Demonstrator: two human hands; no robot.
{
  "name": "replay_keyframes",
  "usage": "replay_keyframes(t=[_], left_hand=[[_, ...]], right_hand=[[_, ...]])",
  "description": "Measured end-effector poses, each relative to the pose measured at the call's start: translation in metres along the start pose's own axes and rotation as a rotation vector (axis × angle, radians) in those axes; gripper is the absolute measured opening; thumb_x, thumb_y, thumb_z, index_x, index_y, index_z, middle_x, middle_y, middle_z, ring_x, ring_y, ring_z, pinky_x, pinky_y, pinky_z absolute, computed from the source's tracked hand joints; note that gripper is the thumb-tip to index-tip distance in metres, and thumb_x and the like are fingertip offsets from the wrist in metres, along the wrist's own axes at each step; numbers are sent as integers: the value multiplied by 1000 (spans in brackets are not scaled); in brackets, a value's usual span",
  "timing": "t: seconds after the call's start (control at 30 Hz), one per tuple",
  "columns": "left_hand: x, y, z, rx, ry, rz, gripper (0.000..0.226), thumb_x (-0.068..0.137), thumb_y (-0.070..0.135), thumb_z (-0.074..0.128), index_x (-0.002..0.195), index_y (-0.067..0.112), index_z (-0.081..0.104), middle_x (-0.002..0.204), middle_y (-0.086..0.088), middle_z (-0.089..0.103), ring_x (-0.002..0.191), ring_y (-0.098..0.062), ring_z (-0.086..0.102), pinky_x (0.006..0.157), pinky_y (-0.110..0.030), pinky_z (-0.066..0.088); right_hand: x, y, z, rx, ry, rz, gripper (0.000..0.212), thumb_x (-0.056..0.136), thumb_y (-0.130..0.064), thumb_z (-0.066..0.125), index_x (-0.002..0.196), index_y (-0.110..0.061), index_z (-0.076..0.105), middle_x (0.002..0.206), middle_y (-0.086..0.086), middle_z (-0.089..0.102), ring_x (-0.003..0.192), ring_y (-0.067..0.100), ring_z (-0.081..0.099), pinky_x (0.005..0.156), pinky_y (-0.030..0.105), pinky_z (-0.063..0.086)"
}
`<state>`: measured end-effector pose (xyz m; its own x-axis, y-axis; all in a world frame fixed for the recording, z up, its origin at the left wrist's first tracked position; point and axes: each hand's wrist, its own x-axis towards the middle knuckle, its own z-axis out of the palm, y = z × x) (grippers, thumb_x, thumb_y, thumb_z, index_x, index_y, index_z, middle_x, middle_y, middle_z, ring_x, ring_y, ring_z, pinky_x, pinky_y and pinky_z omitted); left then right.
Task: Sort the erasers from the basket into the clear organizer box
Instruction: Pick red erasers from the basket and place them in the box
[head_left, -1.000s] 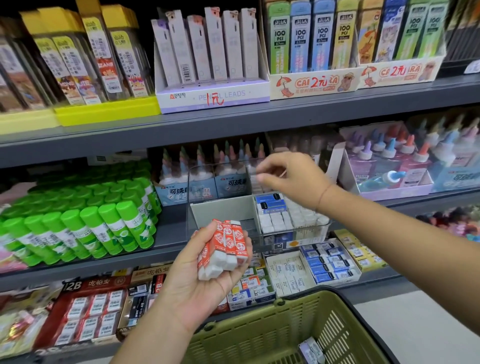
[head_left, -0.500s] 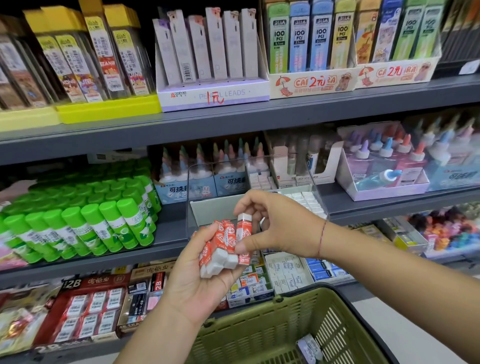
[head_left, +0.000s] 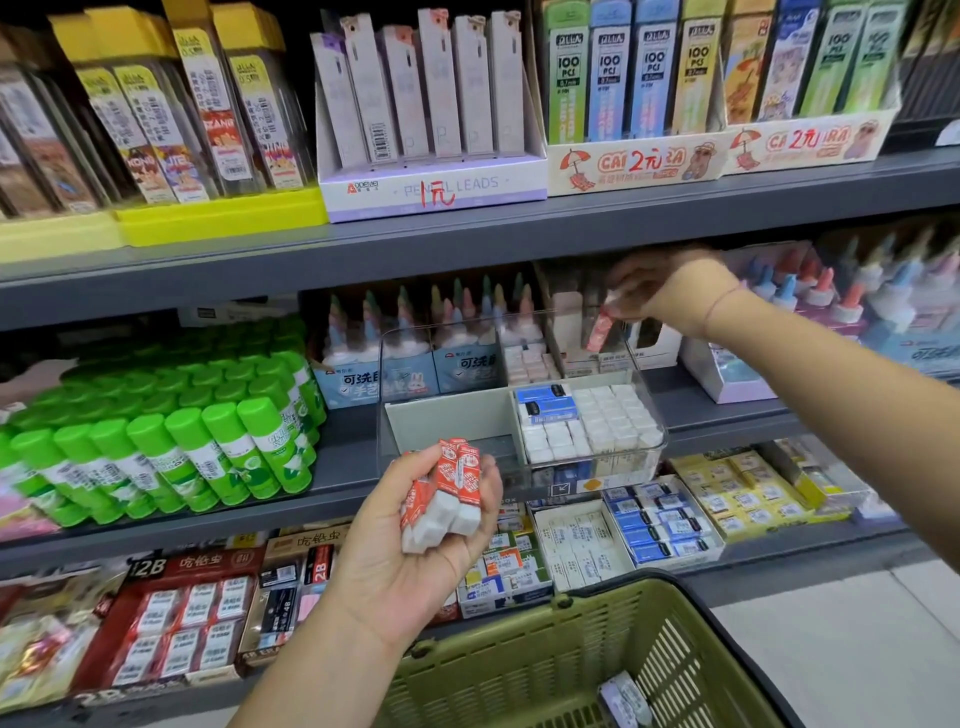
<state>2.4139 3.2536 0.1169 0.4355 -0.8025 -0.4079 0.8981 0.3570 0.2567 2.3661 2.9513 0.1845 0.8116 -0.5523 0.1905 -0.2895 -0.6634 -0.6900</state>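
Over the back right of the clear plastic organizer box (head_left: 385, 395), our right hand (head_left: 670, 291) pinches one red-sleeved white eraser (head_left: 600, 330) by its top, so it hangs slightly tilted, long axis pointing down into the box. Our left hand (head_left: 415, 545), lower and in front of the box, grips a bunch of matching red-and-white erasers (head_left: 447, 488) above the olive-green plastic basket (head_left: 571, 649), so we'd say the right's nearer for the drop.

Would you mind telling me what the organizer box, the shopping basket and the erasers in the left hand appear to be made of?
Organizer box: clear, glossy rigid plastic, by its see-through walls and bright edges. Basket: olive moulded plastic, matt, with slotted lattice walls. Erasers held in the left hand: white, dull rubber or vinyl ends, probably in printed red paper sleeves.
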Motion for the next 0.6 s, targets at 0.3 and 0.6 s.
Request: replay_keyframes(t=[0.3,0.6], left_hand=[[2,1,-1,18,-4,-1,68,52,-5,83,115,-2,58,107,-28,63,84,-36,65,54,-37,55],[4,2,-2,34,0,-9,61,58,0,78,115,-1,58,108,-28,63,85,-37,65,54,-37,56]], right_hand=[[42,20,51,-658,-92,-111,22,86,-17,64,107,-22,67,112,4,68,100,26,62,77,22,40],[47,31,64,-812,-64,-215,24,86,-8,58,104,-22,66,106,10,67,92,30,62,73,27,41]])
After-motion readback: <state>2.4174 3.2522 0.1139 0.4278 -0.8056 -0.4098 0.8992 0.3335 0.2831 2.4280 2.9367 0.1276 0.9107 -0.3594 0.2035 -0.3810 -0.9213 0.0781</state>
